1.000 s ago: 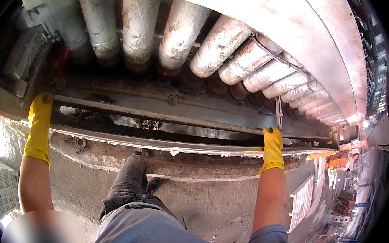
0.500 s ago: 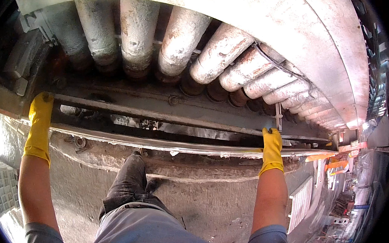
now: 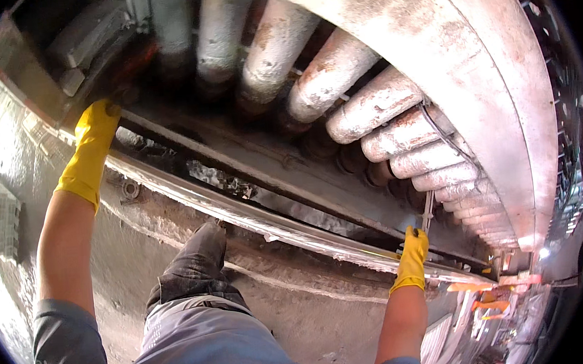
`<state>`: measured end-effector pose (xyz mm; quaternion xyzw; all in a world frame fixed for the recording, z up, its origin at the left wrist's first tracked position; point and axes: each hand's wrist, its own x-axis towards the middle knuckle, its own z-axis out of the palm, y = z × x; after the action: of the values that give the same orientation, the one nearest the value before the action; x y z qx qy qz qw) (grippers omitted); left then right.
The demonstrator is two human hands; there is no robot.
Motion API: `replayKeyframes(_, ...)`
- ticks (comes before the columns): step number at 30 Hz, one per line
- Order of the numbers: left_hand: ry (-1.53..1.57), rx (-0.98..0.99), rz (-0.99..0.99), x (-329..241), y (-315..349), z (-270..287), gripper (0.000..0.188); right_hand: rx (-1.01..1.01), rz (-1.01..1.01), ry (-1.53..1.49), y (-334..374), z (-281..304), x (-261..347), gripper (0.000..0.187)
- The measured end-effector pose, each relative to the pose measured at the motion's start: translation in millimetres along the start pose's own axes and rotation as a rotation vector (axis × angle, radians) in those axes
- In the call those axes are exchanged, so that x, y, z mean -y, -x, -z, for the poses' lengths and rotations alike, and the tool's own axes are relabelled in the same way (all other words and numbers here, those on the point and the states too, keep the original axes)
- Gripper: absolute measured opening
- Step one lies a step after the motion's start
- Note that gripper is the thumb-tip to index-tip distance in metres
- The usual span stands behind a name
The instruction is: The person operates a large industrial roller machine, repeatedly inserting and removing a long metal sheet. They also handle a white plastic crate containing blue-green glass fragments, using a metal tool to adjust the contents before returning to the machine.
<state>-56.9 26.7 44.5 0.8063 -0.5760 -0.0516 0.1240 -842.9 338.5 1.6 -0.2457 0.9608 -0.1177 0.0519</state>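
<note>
Left yellow-gloved hand [image 3: 96, 132], upper left; right yellow-gloved hand [image 3: 413, 257], lower right: fingers curled closed over long grey metal bar [image 3: 235, 162].

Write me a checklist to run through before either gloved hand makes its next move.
1. Both hands gloved: ok; the left hand and right hand wear yellow gloves.
2. Hands spread along the long metal bar: ok; the left is near its left end, the right well along it.
3. Fingers closed round the bar: cannot tell; their undersides are hidden.
4. Hands off the thick pipes: ok; neither appears to touch them.
5. Forearms covered: not ok; bare between glove and sleeve.
6. Firm footing: cannot tell; the feet are mostly hidden below the trouser leg.
</note>
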Motion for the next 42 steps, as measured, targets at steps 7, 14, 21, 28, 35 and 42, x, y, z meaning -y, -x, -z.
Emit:
replayKeyframes(7,0.031,-0.026,-0.019,20,30,24,0.043,-0.123,0.094,-0.157,46,-1,-12,0.046)
replayKeyframes(14,-0.002,0.009,-0.103,51,46,17,0.04,-0.148,0.346,-0.257,127,-13,13,0.041)
replayKeyframes(21,-0.097,0.135,-0.197,68,68,29,0.041,0.204,0.153,-0.689,228,4,75,0.042)
replayKeyframes(28,-0.046,0.211,-0.543,95,69,7,0.048,-0.072,0.586,-0.475,276,-10,92,0.033)
replayKeyframes(35,0.064,0.197,-0.983,46,61,-25,0.052,-0.174,0.702,-0.257,286,-3,78,0.032)
replayKeyframes(42,-0.062,0.397,-0.89,-50,14,-107,0.058,-0.185,0.668,-0.315,295,-15,70,0.029)
